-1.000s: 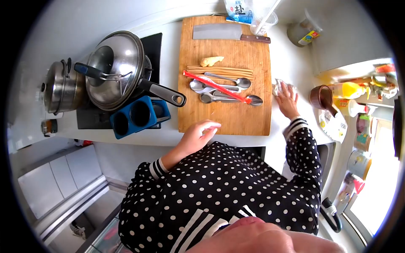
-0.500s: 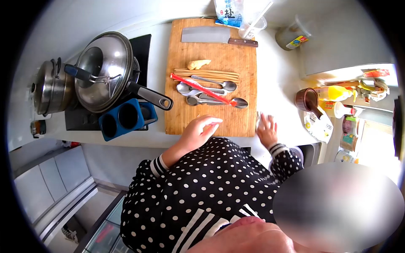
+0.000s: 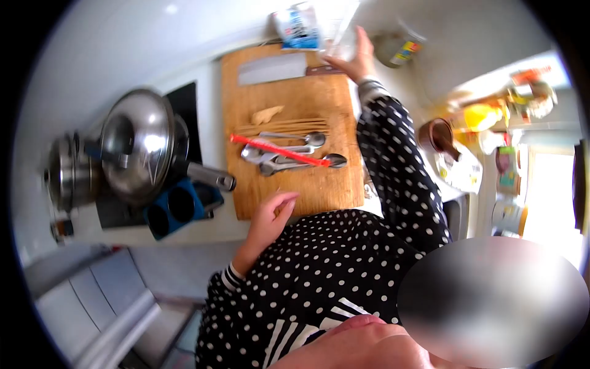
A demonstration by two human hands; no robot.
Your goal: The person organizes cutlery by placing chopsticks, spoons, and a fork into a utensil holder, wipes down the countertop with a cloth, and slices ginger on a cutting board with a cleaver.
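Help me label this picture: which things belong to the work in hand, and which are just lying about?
Likely in the work:
clear cup, at the right hand
cutting board, by the left hand
spoons, on that board

Apparently lying about:
lidded pan
blue holder
brown pot

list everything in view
board: one, tan, centre
cleaver: one, silver, board's far end
ginger: one, yellowish, on board
chopsticks: several, tan, beside ginger
spoons: several, silver, on board
strip: one, red, across spoons
packet: one, white, blue, behind board
cup: one, clear, beside packet
jar: one, greyish, far right
lidded pan: one, silver, on stove
pot: one, silver, far left
holder: one, blue, beside pan
handled pot: one, brown, right
bottles: several, yellow and white, right, blurred
counter: one, white, under board
sleeves: two, black dotted, forearms
left fingers: one set, bare, board's near edge
right fingers: one set, bare, by cup, contact unclear
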